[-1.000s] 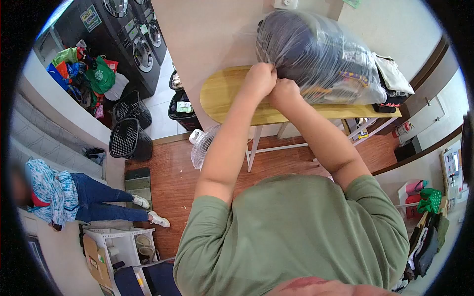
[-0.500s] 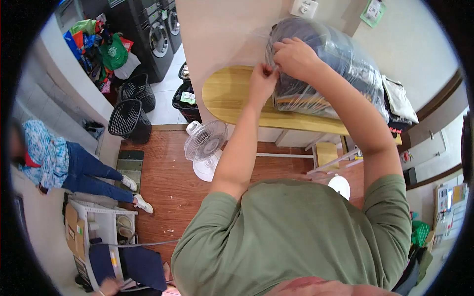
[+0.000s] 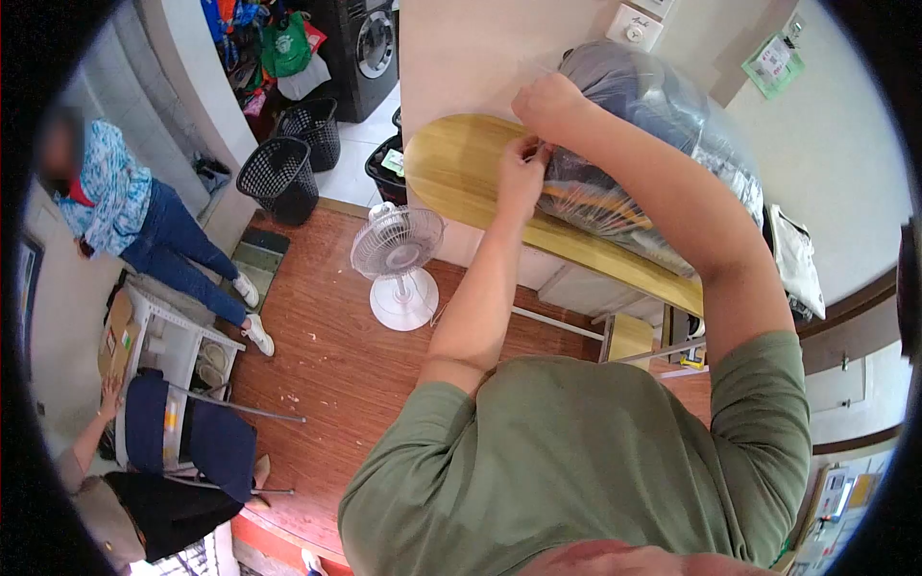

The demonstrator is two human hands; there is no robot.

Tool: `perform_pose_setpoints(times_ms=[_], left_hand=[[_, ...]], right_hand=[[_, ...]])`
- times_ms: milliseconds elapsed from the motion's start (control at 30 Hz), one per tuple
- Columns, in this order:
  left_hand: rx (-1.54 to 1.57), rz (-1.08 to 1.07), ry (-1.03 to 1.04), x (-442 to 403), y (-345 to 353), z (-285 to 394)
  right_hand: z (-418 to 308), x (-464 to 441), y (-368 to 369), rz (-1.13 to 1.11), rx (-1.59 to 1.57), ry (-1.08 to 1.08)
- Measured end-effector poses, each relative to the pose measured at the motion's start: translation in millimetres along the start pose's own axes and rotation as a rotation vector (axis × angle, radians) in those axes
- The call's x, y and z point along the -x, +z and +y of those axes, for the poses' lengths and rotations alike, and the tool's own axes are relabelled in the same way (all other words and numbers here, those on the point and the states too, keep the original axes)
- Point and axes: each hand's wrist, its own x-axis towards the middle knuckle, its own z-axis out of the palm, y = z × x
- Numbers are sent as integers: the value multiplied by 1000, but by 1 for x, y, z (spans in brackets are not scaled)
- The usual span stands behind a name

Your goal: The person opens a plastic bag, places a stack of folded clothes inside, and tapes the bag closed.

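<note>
A clear plastic bag (image 3: 663,125) packed with folded clothes lies on its side on a wooden counter (image 3: 451,163). My left hand (image 3: 524,165) is at the bag's left end, its thumb and fingers pinched on the plastic. Just above it, my right hand (image 3: 549,106) is closed at the gathered edge of the same bag, its back towards me and its fingertips mostly hidden. Dark and striped fabric shows through the film.
Below the counter stands a white fan (image 3: 399,254). Black laundry baskets (image 3: 279,182) and a washing machine (image 3: 373,48) are at the upper left. One person (image 3: 144,206) stands at left; another person (image 3: 134,509) is near a folding chair (image 3: 221,437). White cloth (image 3: 792,254) hangs beyond the bag.
My right hand has moved left and its wrist has turned, while my left hand stays at the bag's end. The view has shifted. The person at lower left has come further into view.
</note>
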Motion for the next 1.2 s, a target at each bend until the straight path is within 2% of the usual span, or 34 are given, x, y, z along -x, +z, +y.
perform_pose_setpoints(times_ms=[67,133,167,233,333,467,567,667,767,800,900,1067,1167,1200], left_hand=[[-160,66,45,3,4,-6],[-271,150,68,-4,9,-13],[-253,153,119,-7,12,-14],[-232,146,211,-7,11,-21],[171,27,-109,-2,4,-1],[73,88,-17,14,16,-4],[136,143,-2,0,17,-16],[233,11,-165,-3,3,-11],[60,-21,89,20,-4,-24],[43,4,41,29,3,-16],[3,137,95,33,19,-7],[51,70,29,25,12,-15],[250,10,29,25,12,-2],[304,-14,31,26,12,-4]], right_hand=[[-1,0,-2,-21,28,9],[3,5,-1,100,42,-126],[4,8,-3,159,48,-191],[0,11,-1,100,1,-167],[-2,13,7,79,-34,-134],[4,12,3,51,-84,-76],[4,12,6,-3,-237,-42],[-2,22,6,87,-100,-135],[0,20,7,58,-71,-193],[3,20,6,62,-69,-188],[5,22,2,57,-96,-176],[-3,36,5,149,-62,-110],[-19,27,8,-8,-156,-24],[-19,30,-3,-79,-122,-61]])
